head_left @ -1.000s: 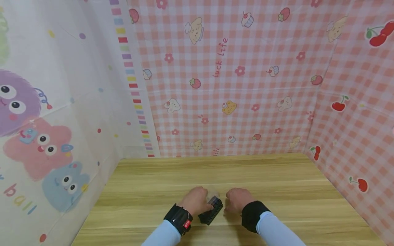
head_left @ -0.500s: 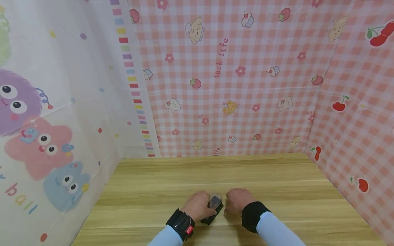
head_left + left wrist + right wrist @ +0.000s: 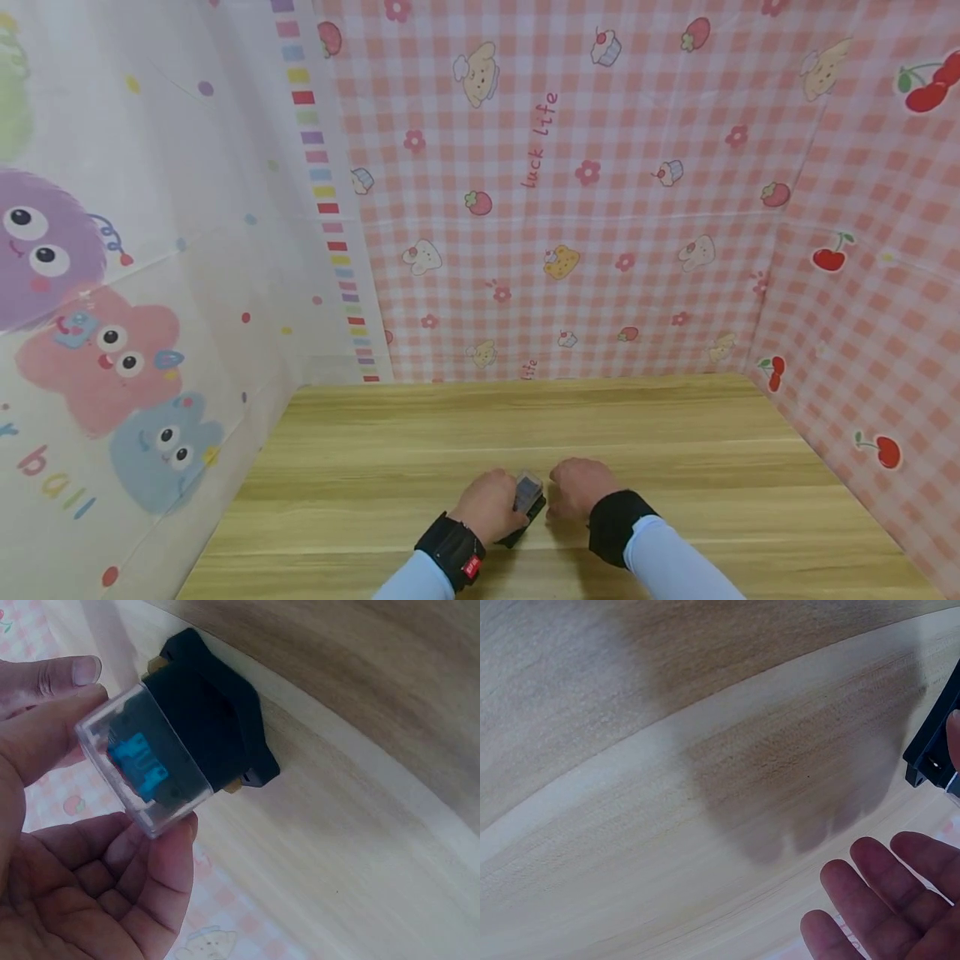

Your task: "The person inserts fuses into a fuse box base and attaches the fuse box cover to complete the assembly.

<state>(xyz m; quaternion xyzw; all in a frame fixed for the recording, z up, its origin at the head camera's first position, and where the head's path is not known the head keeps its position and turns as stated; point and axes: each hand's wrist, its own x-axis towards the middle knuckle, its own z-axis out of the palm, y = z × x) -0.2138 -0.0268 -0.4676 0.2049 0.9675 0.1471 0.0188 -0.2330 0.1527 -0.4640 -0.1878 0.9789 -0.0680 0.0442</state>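
In the head view my left hand grips a relay with a clear case, which sits on a black socket base. The left wrist view shows the relay's case between the thumb and fingers, with a blue part inside and the black socket base at its far end. Brass-coloured terminals peek out at the base's sides. Just right of the relay, my right hand holds nothing. Its fingers are loosely extended in the right wrist view, with the base's corner near them.
A wood-grain table lies under both hands. Pink checked cloth hangs behind and to the right, and a white cloth with cartoon figures hangs on the left. Both wrists carry black bands.
My left hand has shifted slightly right and toward me, covering more of the black socket base. The relay's clear case has moved right with it. My right hand has stayed in place.
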